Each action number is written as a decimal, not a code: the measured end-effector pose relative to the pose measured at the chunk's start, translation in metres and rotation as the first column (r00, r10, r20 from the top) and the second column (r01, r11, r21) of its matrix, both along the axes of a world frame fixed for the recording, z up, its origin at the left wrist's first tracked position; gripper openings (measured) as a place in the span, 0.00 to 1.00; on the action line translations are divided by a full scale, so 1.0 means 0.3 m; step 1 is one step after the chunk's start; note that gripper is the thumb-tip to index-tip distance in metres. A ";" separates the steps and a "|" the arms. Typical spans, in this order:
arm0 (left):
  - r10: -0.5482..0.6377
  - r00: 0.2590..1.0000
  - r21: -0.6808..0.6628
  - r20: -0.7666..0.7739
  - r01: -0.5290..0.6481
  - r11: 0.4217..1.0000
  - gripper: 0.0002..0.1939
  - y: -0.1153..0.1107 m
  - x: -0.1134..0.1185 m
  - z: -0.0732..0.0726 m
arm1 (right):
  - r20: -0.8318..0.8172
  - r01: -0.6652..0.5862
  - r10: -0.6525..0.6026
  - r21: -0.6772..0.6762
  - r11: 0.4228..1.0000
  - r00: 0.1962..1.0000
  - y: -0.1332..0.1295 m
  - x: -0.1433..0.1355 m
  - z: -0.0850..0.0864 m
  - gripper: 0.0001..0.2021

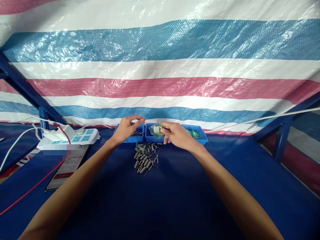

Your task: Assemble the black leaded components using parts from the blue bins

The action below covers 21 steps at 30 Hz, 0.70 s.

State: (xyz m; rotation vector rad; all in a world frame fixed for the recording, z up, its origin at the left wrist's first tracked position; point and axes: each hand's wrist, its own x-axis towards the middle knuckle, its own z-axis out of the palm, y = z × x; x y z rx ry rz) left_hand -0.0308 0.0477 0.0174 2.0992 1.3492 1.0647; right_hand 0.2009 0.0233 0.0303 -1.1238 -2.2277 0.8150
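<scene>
My right hand [174,134] pinches a small clear plastic bag [156,130] between thumb and fingers. Pale, slim pieces show through the film. To its left, my left hand [128,127] hovers over the left blue bin [125,139], thumb and forefinger tips brought together. Whatever may be between those tips is too small to make out. Small metal pins lie in that bin. In front of the bins, a loose heap of grey metal cylinders and thin pins [143,161] rests on the dark blue table [160,203].
The middle blue bin [149,138] sits under the bag, and a right blue bin [203,136] holds greenish plastic bags [195,134]. At left are a white power strip [87,136], a phone [67,168] and a red cable [32,191]. A striped tarp [160,88] hangs behind.
</scene>
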 end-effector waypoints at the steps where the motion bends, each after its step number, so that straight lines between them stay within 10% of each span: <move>1: -0.055 0.997 -0.066 0.055 0.059 0.996 0.16 -0.022 0.018 0.015 | -0.048 -0.005 0.003 -0.033 0.999 0.999 0.001 -0.001 -0.003 0.09; 5: -0.212 0.970 -0.164 0.122 0.230 0.959 0.15 -0.086 0.075 0.043 | -0.081 0.011 -0.016 -0.057 0.998 0.997 -0.003 -0.001 -0.005 0.11; 21: -0.243 0.943 -0.220 0.229 0.293 0.930 0.13 -0.088 0.091 0.010 | -0.139 0.003 -0.001 0.012 1.000 0.990 -0.034 -0.011 0.028 0.11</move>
